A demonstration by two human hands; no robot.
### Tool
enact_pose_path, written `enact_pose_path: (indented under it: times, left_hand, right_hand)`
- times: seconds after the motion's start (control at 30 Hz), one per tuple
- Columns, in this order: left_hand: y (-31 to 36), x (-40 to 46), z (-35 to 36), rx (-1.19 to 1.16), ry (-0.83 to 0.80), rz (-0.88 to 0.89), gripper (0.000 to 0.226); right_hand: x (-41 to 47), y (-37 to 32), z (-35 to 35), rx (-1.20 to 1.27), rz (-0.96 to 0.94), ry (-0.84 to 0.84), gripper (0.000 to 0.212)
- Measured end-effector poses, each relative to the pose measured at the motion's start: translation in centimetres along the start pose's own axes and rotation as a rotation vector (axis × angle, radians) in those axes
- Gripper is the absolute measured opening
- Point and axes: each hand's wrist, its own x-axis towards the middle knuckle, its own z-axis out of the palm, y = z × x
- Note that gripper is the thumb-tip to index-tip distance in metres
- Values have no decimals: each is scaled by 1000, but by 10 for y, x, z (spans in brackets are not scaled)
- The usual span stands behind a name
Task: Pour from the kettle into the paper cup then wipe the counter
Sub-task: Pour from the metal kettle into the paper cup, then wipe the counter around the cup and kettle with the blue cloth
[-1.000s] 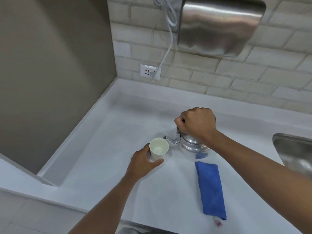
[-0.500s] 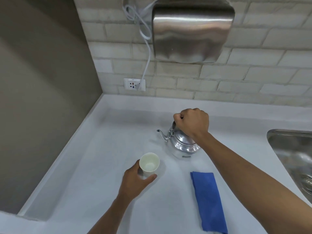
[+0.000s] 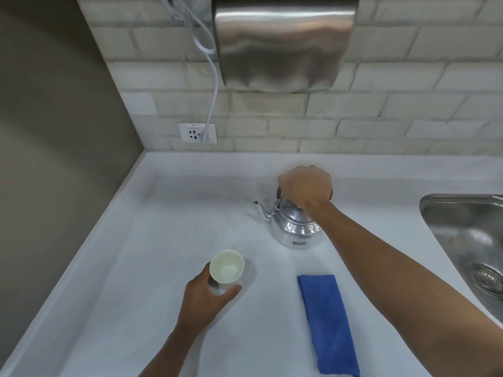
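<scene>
Shiny steel kettle point(image 3: 295, 227), upright, spout left, gripped on top by right hand point(image 3: 304, 186); left hand point(image 3: 204, 297) clasping white paper cup point(image 3: 226, 270).

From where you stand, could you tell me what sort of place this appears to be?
Probably a washroom or small pantry corner: a steel hand dryer hangs on the pale brick-tiled wall above a white counter, with a steel sink set in at the right.
</scene>
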Motion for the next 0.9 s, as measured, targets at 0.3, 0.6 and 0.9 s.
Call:
enact_pose_path:
  times: [0.3, 0.6, 0.9]
  left_hand:
    - [4, -1, -1, -2, 3, -10, 58]
    - [6, -1, -2, 7, -1, -7, 60]
    - [6, -1, -3, 6, -7, -12, 63]
  right_hand:
    - [5, 24, 2, -32, 47, 2, 37]
    - [10, 33, 11, 0, 65, -6, 38]
    - [-1, 29, 3, -17, 39, 101, 53]
